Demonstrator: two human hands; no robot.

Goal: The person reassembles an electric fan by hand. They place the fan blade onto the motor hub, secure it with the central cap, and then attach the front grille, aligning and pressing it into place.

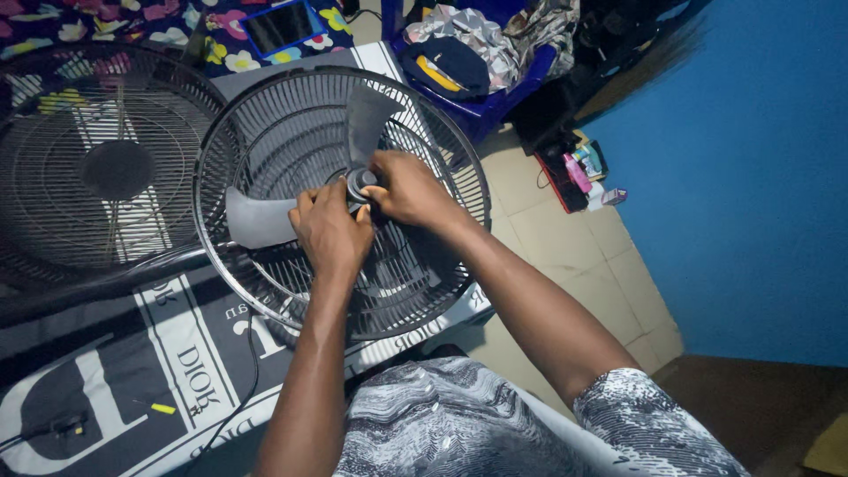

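**A:** Head view, left to right: loose front grille (97,168) lies flat on the printed cloth (115,371), just beside the rear guard (265,115). Grey fan blade (265,219) sits inside that guard, on the hub (360,183).

**B:** Hands?

**A:** Left hand (331,231) is curled over the blade root, fingers pressed together, bracing it. Right hand (406,188) is at the hub, fingertips pinching the dark hub cap (364,179). Cap mostly hidden by the thumbs, so I can't tell if it's seated or part-way off.

**B:** Advice for the step?

**A:** My read: hold the blade dead still with the left, turn only the cap with the right. Keep the pinch square on the cap, no side load on the shaft. Watch the knuckles against the guard wires. Small yellow tool (162,408) lies well apart, near the cord (252,371).
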